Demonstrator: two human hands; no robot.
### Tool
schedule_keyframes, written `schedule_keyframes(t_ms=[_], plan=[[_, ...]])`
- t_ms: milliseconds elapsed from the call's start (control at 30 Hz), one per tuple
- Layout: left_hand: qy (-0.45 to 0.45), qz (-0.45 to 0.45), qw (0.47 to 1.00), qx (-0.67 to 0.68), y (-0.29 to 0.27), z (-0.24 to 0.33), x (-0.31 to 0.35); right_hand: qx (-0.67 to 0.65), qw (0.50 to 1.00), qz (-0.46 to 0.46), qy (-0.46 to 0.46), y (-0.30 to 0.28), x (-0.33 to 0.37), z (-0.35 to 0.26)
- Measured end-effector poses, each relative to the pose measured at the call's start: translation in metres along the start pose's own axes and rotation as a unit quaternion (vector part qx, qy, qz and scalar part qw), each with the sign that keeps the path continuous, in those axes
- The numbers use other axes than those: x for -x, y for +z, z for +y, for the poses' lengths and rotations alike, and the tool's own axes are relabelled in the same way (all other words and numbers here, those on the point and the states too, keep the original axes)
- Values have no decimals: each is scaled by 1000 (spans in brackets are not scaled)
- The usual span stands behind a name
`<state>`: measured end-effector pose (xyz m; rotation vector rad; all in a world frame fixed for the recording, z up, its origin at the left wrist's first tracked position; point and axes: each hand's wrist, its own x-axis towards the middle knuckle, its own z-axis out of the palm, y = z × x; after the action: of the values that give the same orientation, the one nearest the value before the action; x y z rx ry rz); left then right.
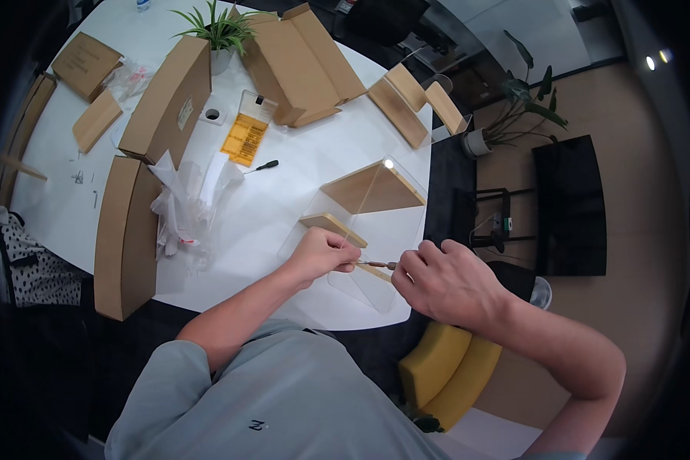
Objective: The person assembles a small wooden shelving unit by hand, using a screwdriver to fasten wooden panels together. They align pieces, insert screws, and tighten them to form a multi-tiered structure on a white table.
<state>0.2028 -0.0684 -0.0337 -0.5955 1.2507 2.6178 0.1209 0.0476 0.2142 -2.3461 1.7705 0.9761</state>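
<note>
My right hand (452, 284) is closed around a screwdriver, its handle mostly hidden in the fist. The brownish shaft (377, 264) of the screwdriver points left toward my left hand (322, 255). That hand is closed in a pinch at the screwdriver's tip; whatever its fingertips hold is too small to make out. Both hands are at the near side of a stand made of clear acrylic panels (383, 218) and light wooden boards. Its larger wooden board (374, 189) lies beyond my hands, and a smaller wooden board (334, 228) is just past my left fingers.
On the white table (245, 284), another wood-and-acrylic stand (399, 107) is at the far right. A yellow parts box (245, 138), a second screwdriver (267, 165), plastic wrapping (195, 211), cardboard boxes (126, 238), a loose wooden board (97, 121) and a potted plant (220, 61) lie farther left.
</note>
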Motion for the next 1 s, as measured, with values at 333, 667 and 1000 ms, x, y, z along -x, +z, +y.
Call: schedule_keyframes(t_ms=[333,667,1000], plan=[[2,-5,1000,-6,1,-3,-2,-317,881,-205,286,3,-7,12],[-9,5,1000,-6,-13,-6,2,-323,877,50,351,13,42,-4],[-25,-11,1000,2,-7,0,6,-728,263,321,545,215,15,-143]])
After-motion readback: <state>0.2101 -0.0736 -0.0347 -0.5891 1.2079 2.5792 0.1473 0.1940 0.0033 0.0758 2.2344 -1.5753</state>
